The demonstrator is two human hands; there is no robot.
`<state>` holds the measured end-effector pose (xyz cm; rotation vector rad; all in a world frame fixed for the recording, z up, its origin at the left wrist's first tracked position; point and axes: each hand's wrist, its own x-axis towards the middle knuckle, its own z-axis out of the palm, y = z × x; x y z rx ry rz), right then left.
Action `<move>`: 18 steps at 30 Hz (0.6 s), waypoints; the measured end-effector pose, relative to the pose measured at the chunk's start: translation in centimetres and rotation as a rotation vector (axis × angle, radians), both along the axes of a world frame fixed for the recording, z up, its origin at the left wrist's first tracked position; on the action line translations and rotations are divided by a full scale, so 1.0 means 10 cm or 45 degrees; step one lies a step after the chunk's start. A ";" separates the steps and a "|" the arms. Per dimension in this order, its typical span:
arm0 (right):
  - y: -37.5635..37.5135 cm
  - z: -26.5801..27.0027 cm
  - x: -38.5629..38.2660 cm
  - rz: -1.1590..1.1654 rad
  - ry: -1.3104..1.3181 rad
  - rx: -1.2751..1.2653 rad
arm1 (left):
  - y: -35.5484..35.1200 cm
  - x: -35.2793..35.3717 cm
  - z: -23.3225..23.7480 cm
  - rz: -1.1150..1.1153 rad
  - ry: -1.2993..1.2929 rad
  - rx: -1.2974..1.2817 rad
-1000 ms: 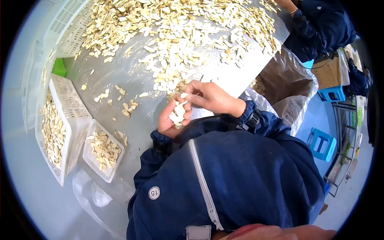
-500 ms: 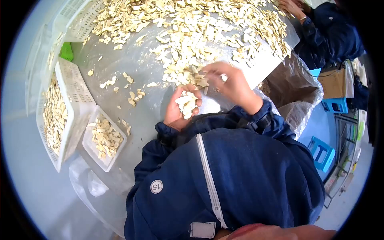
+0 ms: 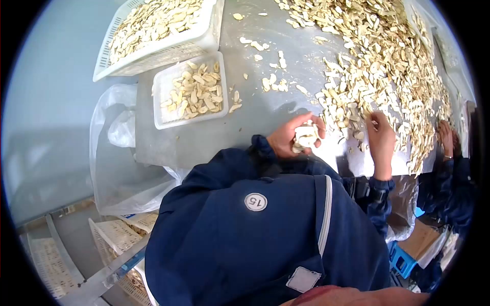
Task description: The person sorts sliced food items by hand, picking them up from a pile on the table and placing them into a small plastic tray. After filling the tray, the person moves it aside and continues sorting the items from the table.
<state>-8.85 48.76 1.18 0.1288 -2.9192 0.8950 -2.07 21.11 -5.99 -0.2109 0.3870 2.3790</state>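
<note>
My left hand (image 3: 284, 136) is closed round a small heap of pale dried slices (image 3: 306, 136), cupped in the palm above the table's front edge. To its right, my right hand (image 3: 382, 140) reaches into the near edge of the big spread of dried slices (image 3: 377, 71). Its fingers are bent and pressed together at the tips, and whatever they pinch is hidden. A white plastic tray (image 3: 162, 99) with loose slices in it stands on the table, left of my left hand. A few stray slices (image 3: 274, 83) lie between the tray and the spread.
A white slotted basket (image 3: 204, 43) full of slices stands behind the tray. Clear plastic bags (image 3: 102, 168) hang at the table's left edge. At far right, another person's hand (image 3: 445, 137) touches the slices; a lined bin (image 3: 408, 204) stands below the table edge.
The view has swung left, so the basket and tray appear higher and farther right. My right hand has moved away from my left hand onto the spread. My left hand still holds its slices.
</note>
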 end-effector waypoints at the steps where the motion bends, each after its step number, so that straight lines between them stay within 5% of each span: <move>1: -0.31 0.18 -0.03 0.102 -0.067 0.019 | -0.08 0.05 0.02 0.009 0.003 -0.050; 5: -1.38 0.53 0.09 0.630 -0.201 -0.981 | -0.21 0.22 -0.09 0.001 0.066 -0.071; 7: -1.49 0.67 0.13 0.659 -0.176 -1.056 | -0.22 0.27 -0.07 0.023 0.064 -0.066; 11: -1.03 0.40 0.04 0.514 0.014 -0.561 | -0.24 0.28 -0.12 0.009 0.047 -0.011; 13: -0.62 0.21 0.21 0.408 -0.226 -0.370 | -0.22 0.27 -0.06 0.052 0.078 -0.120; 18: 0.17 -0.02 0.78 0.349 -0.351 -0.369 | -0.06 0.08 0.05 -0.010 -0.033 -0.055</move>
